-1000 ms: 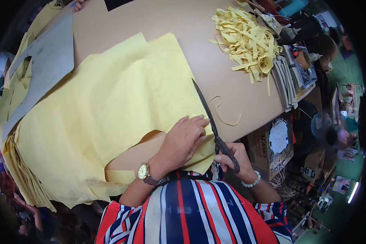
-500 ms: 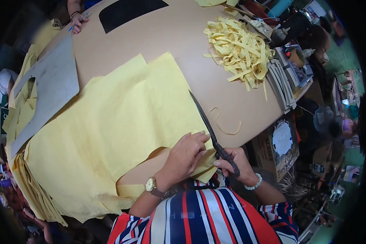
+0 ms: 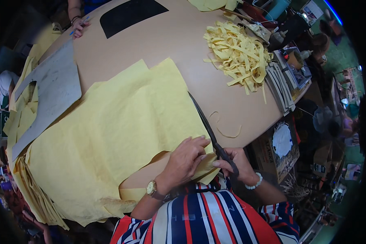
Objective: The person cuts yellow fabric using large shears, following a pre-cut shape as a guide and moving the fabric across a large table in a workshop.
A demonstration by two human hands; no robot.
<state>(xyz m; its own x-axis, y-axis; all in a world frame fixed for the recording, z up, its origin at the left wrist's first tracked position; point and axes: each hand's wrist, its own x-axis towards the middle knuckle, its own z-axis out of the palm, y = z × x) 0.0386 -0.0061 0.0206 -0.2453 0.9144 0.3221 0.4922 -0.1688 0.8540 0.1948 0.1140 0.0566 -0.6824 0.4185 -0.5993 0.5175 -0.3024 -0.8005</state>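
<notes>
Scissors (image 3: 209, 128) | your R hand (image 3: 236, 162) clenched on handles, blades point away-left | L hand (image 3: 187, 158) flat on yellow sheet (image 3: 110, 138), nearer the cut edge.

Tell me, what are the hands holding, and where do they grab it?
The right hand holds the long dark scissors by the handles at the near end. The left hand presses flat on the yellow sheet near its cut edge, gripping nothing.

Striped shirt (image 3: 207, 221), gold watch (image 3: 151, 188), bead bracelet (image 3: 254, 183)
</notes>
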